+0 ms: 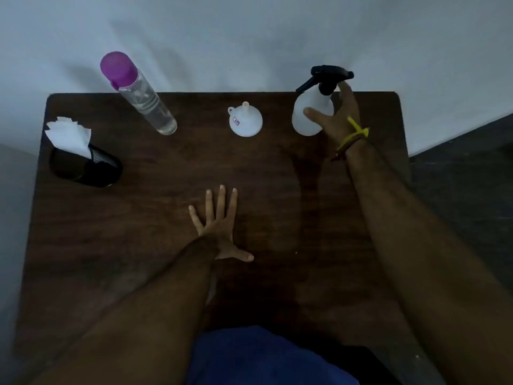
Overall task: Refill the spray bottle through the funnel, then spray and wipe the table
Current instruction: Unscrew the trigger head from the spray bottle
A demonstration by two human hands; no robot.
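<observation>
Dim room, plain pale wall behind, and a dark wood table [155,218] carrying everything. At the far right corner stands the white spray bottle [311,115] with its black trigger head [330,76] on top, and the right hand [337,118] is wrapped round its body, thumb on the near side and fingers round the far side up near the neck, so that grip is closed on the bottle. The left hand [219,226] lies flat on the table mid-front, fingers spread, holding nothing. Just left of the spray bottle sits the little white funnel [245,120], upside down with the spout pointing up. Further left is the clear bottle with a purple cap [138,93], looks part full of clear liquid, and at the left edge a black mesh cup [86,168] with white tissues [69,134] in it. My guess is the spray bottle's light thin plastic, probably near empty and easy to tip, so hold the body low while unscrewing the head. The clear bottle looks smooth and heavier, so I'd take it round the middle.
</observation>
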